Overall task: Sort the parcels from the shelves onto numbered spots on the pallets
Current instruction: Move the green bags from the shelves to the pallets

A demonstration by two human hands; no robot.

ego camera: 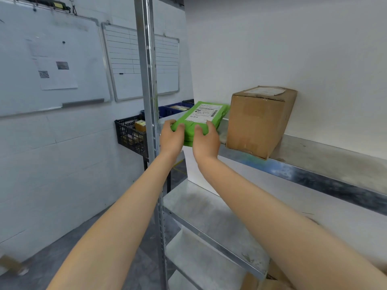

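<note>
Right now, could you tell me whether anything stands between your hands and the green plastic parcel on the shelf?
Nothing visible does: the left hand and right hand grip the flat green plastic parcel by its near edge. The grey metal shelf post stands just left of it, the brown cardboard box close on its right.

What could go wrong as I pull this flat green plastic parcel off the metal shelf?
The brown cardboard box stands beside the flat green plastic parcel, its corner overhanging the metal shelf edge; a nudge from your right hand might tip it off. Your left hand grips next to the steel upright post and could knock it.
</note>
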